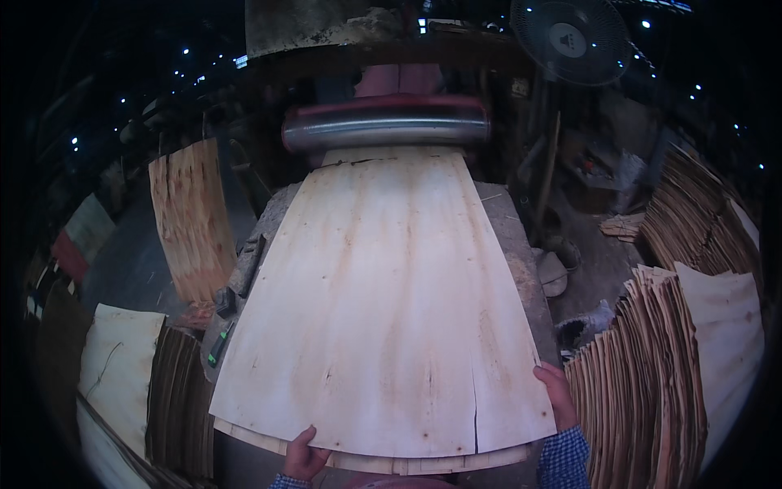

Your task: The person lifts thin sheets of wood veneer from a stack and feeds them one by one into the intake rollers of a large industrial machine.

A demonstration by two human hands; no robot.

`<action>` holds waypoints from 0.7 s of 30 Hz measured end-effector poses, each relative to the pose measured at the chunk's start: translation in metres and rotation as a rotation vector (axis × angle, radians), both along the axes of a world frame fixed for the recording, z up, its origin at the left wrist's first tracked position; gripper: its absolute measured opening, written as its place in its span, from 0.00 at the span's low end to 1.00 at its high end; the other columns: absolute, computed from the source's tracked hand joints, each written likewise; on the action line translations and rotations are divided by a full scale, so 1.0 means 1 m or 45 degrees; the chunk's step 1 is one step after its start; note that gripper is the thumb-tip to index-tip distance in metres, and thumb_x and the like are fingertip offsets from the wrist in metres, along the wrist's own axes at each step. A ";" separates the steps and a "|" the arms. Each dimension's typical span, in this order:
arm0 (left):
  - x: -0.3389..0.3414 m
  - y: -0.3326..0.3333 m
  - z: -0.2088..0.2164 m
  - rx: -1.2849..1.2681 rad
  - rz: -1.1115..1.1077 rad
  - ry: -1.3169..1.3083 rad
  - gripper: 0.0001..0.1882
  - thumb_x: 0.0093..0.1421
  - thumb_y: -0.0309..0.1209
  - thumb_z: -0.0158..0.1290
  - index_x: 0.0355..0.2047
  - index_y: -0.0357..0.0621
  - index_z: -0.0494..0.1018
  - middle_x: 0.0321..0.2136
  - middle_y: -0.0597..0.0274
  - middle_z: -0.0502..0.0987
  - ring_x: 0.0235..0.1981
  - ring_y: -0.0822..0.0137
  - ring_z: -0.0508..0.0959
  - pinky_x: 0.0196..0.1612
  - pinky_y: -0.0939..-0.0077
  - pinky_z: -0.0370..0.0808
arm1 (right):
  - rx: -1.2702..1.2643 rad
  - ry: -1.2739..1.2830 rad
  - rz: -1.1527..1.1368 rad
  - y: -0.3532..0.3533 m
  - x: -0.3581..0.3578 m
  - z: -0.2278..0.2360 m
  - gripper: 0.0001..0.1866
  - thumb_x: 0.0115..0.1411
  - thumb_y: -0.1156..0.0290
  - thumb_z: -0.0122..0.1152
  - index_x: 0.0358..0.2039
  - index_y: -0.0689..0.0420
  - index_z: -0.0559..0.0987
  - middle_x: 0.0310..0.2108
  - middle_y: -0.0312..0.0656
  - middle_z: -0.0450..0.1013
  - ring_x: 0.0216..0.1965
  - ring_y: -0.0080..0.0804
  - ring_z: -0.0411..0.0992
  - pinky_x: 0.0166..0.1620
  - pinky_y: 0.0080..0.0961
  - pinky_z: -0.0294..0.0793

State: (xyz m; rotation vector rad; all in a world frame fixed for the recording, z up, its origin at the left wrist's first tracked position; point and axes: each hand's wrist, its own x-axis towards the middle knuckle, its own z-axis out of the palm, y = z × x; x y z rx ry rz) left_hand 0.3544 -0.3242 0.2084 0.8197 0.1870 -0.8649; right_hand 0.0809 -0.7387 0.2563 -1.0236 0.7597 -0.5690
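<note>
A large pale wood veneer sheet (pixel 391 301) lies in front of me, its far end close to a shiny metal roller (pixel 387 126). Dark knots and a long split near the right side mark its face. My left hand (pixel 305 456) grips the near edge, left of the middle, with the thumb on top and the fingers hidden below. At the near right corner, my right hand (pixel 557 394) holds the side edge, thumb over the top. More veneer edges (pixel 383 465) stick out underneath along the near side.
Upright veneer stacks (pixel 639 375) stand at my right, with another veneer stack (pixel 179 399) at my left. A green-handled knife (pixel 218 345) lies on the worktable (pixel 521 253), left of the sheet. A brown veneer piece (pixel 191 216) stands farther left. A fan (pixel 570 41) is at the upper right.
</note>
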 end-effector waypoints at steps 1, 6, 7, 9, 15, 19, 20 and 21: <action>0.012 -0.012 0.011 0.004 -0.009 -0.030 0.27 0.65 0.30 0.44 0.63 0.36 0.56 0.60 0.48 0.65 0.61 0.51 0.67 0.63 0.50 0.66 | -0.031 -0.056 -0.050 -0.007 0.001 -0.010 0.19 0.64 0.70 0.49 0.51 0.69 0.73 0.45 0.47 0.77 0.43 0.33 0.77 0.50 0.28 0.75; 0.069 -0.051 0.016 -0.041 0.012 -0.023 0.24 0.66 0.31 0.43 0.60 0.32 0.59 0.57 0.47 0.68 0.59 0.52 0.70 0.61 0.53 0.68 | 0.211 -0.371 -0.338 0.006 -0.002 -0.056 0.19 0.69 0.63 0.44 0.47 0.65 0.75 0.43 0.47 0.78 0.42 0.37 0.77 0.50 0.32 0.76; 0.083 -0.063 0.010 -0.073 0.019 -0.064 0.22 0.66 0.31 0.43 0.57 0.31 0.61 0.55 0.47 0.70 0.57 0.53 0.71 0.60 0.55 0.69 | 0.211 -0.250 -0.377 0.017 -0.001 -0.069 0.15 0.69 0.65 0.45 0.45 0.62 0.76 0.42 0.45 0.78 0.42 0.35 0.78 0.49 0.30 0.77; 0.108 -0.089 0.002 0.000 0.003 -0.101 0.20 0.67 0.32 0.43 0.55 0.32 0.64 0.53 0.48 0.72 0.56 0.54 0.72 0.59 0.55 0.71 | -0.151 0.422 -0.347 0.041 -0.009 -0.109 0.13 0.67 0.70 0.48 0.45 0.63 0.77 0.42 0.47 0.78 0.43 0.35 0.78 0.48 0.29 0.76; 0.184 -0.188 -0.032 0.212 -0.046 -0.266 0.16 0.67 0.33 0.45 0.53 0.42 0.66 0.51 0.56 0.73 0.53 0.57 0.73 0.55 0.52 0.71 | -1.393 0.999 -0.146 0.094 -0.008 -0.112 0.19 0.54 0.74 0.59 0.47 0.65 0.75 0.49 0.58 0.73 0.52 0.56 0.70 0.56 0.43 0.69; 0.243 -0.239 -0.063 0.181 -0.086 -0.140 0.17 0.67 0.37 0.47 0.52 0.42 0.67 0.49 0.59 0.75 0.50 0.59 0.75 0.50 0.63 0.75 | -1.358 1.124 -0.201 0.101 -0.023 -0.128 0.21 0.53 0.72 0.59 0.47 0.68 0.75 0.52 0.61 0.71 0.54 0.58 0.69 0.59 0.42 0.66; 0.253 -0.247 -0.065 0.169 -0.041 -0.041 0.17 0.67 0.38 0.47 0.51 0.42 0.67 0.49 0.59 0.75 0.49 0.59 0.76 0.48 0.65 0.76 | -1.360 1.140 -0.198 0.101 -0.025 -0.129 0.21 0.53 0.72 0.59 0.47 0.68 0.75 0.51 0.61 0.71 0.54 0.57 0.69 0.59 0.42 0.67; 0.260 -0.249 -0.067 0.155 0.008 0.058 0.18 0.68 0.39 0.47 0.51 0.42 0.68 0.49 0.59 0.75 0.48 0.59 0.76 0.46 0.67 0.77 | -1.364 1.154 -0.192 0.100 -0.025 -0.130 0.21 0.53 0.72 0.59 0.47 0.68 0.75 0.50 0.61 0.71 0.53 0.57 0.69 0.58 0.42 0.67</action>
